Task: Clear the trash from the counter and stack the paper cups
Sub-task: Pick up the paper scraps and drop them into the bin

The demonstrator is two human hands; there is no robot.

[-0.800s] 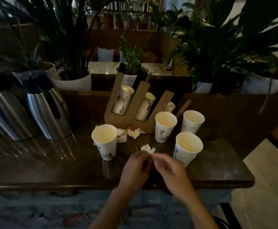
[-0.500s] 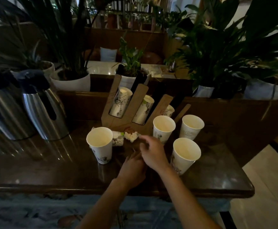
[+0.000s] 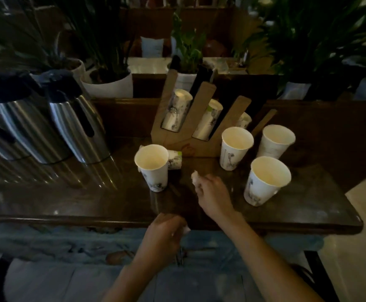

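- a crumpled white scrap of trash [image 3: 195,178] sits pinched in the closed fingertips of the right hand [image 3: 213,196], held just above the dark counter [image 3: 90,199], between the left-most cup and the near right cup.
- the left hand [image 3: 163,237] is at the counter's front edge, fingers curled shut; a small pale bit [image 3: 186,230] shows at its fingertips, too blurred to say what it is.
- four paper cups stand upright and open-mouthed on the counter: one to the left [image 3: 152,167], one in the middle right [image 3: 235,147], one at the far right [image 3: 275,141], and the nearest one [image 3: 265,180] beside the right hand.
- a fifth paper cup [image 3: 175,159] lies on its side just behind the left upright cup, touching or nearly touching it.
- a wooden cup holder [image 3: 199,118] with slanted slots stands behind the cups, sleeves of stacked cups leaning in its slots.
- two steel thermos jugs [image 3: 68,123] with dark tops stand on the counter's left part.
- potted plants [image 3: 110,83] in white pots line the ledge behind the counter.
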